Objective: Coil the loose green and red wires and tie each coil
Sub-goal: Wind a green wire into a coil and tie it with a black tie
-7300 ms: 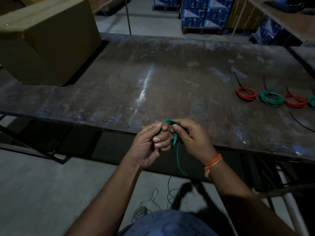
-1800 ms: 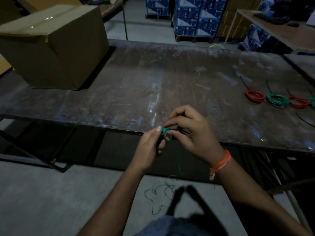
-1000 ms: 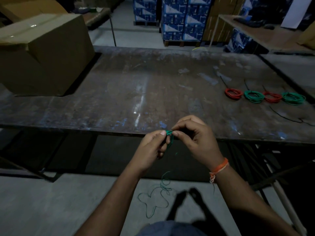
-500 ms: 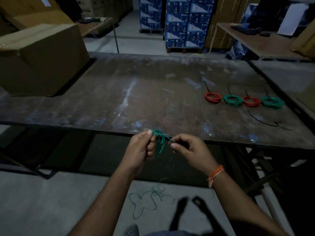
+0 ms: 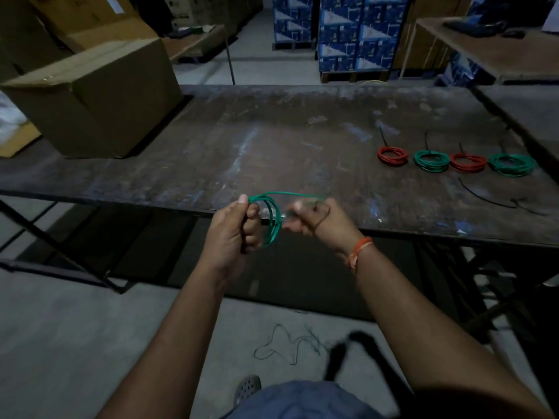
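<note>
Gripping the green wire coil (image 5: 272, 219) at frame centre, left hand (image 5: 233, 234) now holds bigger, rounder loops than half a second ago. Right hand (image 5: 317, 219), blurred, has swung right, pinching a thin strand stretched from the coil. Scuffed dark metal table (image 5: 211, 146); four tied coils (image 5: 453, 160), red and green alternating, right.

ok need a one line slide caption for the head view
Left hand holds a green wire coil while the right hand pulls its strand; four tied coils lie on the table.
</note>
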{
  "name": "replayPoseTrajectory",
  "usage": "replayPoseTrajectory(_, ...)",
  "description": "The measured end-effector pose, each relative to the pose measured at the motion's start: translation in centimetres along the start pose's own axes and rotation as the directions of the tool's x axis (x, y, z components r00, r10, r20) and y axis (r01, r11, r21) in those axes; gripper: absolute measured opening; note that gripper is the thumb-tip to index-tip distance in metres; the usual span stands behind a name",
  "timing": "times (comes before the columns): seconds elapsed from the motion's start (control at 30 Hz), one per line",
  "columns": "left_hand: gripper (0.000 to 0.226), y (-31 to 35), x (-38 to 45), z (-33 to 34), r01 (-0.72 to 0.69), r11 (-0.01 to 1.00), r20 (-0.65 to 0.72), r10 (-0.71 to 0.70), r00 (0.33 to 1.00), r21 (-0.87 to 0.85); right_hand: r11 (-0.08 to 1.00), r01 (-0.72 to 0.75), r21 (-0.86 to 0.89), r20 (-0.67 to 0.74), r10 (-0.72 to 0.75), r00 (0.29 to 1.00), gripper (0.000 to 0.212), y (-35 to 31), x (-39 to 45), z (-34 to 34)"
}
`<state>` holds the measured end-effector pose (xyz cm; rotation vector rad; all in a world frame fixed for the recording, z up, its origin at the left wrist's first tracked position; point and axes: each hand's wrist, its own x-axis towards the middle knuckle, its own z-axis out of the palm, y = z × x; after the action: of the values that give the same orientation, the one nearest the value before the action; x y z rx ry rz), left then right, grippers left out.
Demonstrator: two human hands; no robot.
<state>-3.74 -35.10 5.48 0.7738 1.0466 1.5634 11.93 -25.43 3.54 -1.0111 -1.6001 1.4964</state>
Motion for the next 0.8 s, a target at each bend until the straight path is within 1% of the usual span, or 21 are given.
replayPoseTrajectory(0.03,0.036,0.3,0.0,-0.3,-0.017,1.000,-0.012,0.017,1.000,-0.007,0.980,0.118,0.161,-0.138,-0.096,0.986,0.018,-1.8,0.7,-0.1)
replayPoseTrajectory(0.07,0.037,0.7,0.0,-0.6,-0.035,0.999,-0.019,0.035,0.999,-0.007,0.950,0.256,0.182,-0.287,-0.198,0.937,0.018,-3.3,1.5,-0.4)
replayPoseTrajectory(0.13,0.037,1.1,0.0,-1.3,-0.067,0.998,-0.016,0.067,0.998,-0.001,0.872,0.486,-0.056,-0.483,-0.449,0.752,0.020,-4.4,2.2,-1.9)
replayPoseTrajectory(0.17,0.036,1.2,0.1,-1.5,-0.077,0.997,-0.010,0.077,0.997,-0.006,0.810,0.533,-0.245,-0.472,-0.580,0.664,0.021,-4.0,2.0,-2.3)
replayPoseTrajectory(0.2,0.036,1.2,0.1,-1.7,-0.079,0.997,-0.009,0.079,0.997,-0.022,0.720,0.550,-0.422,-0.356,-0.690,0.630,0.022,-2.9,1.9,-2.5)
replayPoseTrajectory(0.23,0.036,1.3,0.2,-1.9,-0.075,0.996,-0.013,0.075,0.997,-0.043,0.625,0.518,-0.585,-0.138,-0.705,0.695,0.021,-1.3,1.8,-2.6)
replayPoseTrajectory(0.27,0.036,1.3,0.2,-2.1,-0.069,0.996,-0.019,0.068,0.998,-0.058,0.515,0.450,-0.730,0.138,-0.533,0.835,0.022,0.5,1.7,-2.6)
replayPoseTrajectory(0.3,0.036,1.3,0.3,-2.2,-0.063,0.997,-0.029,0.062,0.998,-0.052,0.364,0.363,-0.858,0.314,-0.188,0.931,0.024,2.3,1.5,-2.6)
replayPoseTrajectory(0.33,0.035,1.2,0.3,-2.4,-0.057,0.998,-0.038,0.056,0.998,-0.021,0.243,0.282,-0.928,0.310,0.083,0.947,0.026,4.2,1.5,-3.0)
replayPoseTrajectory(0.37,0.035,1.1,0.3,-2.5,-0.048,0.999,-0.042,0.049,0.998,0.018,0.205,0.167,-0.964,0.206,0.184,0.961,0.026,5.2,1.4,-3.5)
replayPoseTrajectory(0.4,0.035,0.9,0.3,-2.5,-0.042,0.998,-0.035,0.043,0.998,0.040,0.240,0.034,-0.970,0.070,0.142,0.987,0.026,5.9,1.4,-4.0)
replayPoseTrajectory(0.43,0.034,0.6,0.4,-2.5,-0.033,0.999,-0.029,0.034,0.999,0.038,0.343,-0.084,-0.936,-0.079,0.029,0.996,0.025,5.9,1.4,-3.9)
replayPoseTrajectory(0.5,0.034,0.2,0.5,-2.2,0.010,1.000,-0.019,-0.010,1.000,-0.010,0.679,-0.083,-0.730,-0.259,-0.163,0.952,0.022,6.2,1.1,-2.1)
replayPoseTrajectory(0.53,0.035,0.2,0.7,-2.1,0.023,0.999,-0.011,-0.023,1.000,-0.033,0.816,-0.004,-0.579,-0.228,-0.157,0.961,0.020,6.1,1.0,-0.9)
replayPoseTrajectory(0.57,0.036,0.3,0.9,-1.9,0.028,0.999,-0.001,-0.028,1.000,-0.047,0.885,0.017,-0.465,-0.105,-0.074,0.992,0.019,5.8,0.7,0.0)
replayPoseTrajectory(0.6,0.036,0.5,1.0,-1.8,0.029,0.998,0.006,-0.029,1.000,-0.050,0.885,-0.014,-0.465,0.089,0.062,0.994,0.021,5.6,0.5,0.6)
replayPoseTrajectory(0.63,0.036,0.8,1.2,-1.8,0.025,0.999,0.010,-0.024,1.000,-0.046,0.834,-0.052,-0.549,0.246,0.221,0.944,0.023,5.4,0.4,0.5)
replayPoseTrajectory(0.67,0.036,1.0,1.2,-2.0,0.016,0.999,0.013,-0.016,1.000,-0.036,0.735,-0.074,-0.674,0.273,0.341,0.900,0.023,5.6,0.7,-0.4)
replayPoseTrajectory(0.7,0.036,1.2,1.2,-2.2,0.009,1.000,0.016,-0.008,1.000,-0.024,0.624,-0.101,-0.775,0.169,0.358,0.918,0.024,5.5,1.2,-1.1)
replayPoseTrajectory(0.73,0.035,1.2,1.2,-2.5,0.005,1.000,0.022,-0.005,1.000,-0.015,0.570,-0.148,-0.808,0.000,0.252,0.968,0.025,5.7,1.9,-1.8)
replayPoseTrajectory(0.8,0.034,0.8,1.1,-2.9,0.013,1.000,0.029,-0.013,1.000,-0.026,0.777,-0.116,-0.619,-0.223,-0.032,0.974,0.025,5.5,2.4,-1.6)
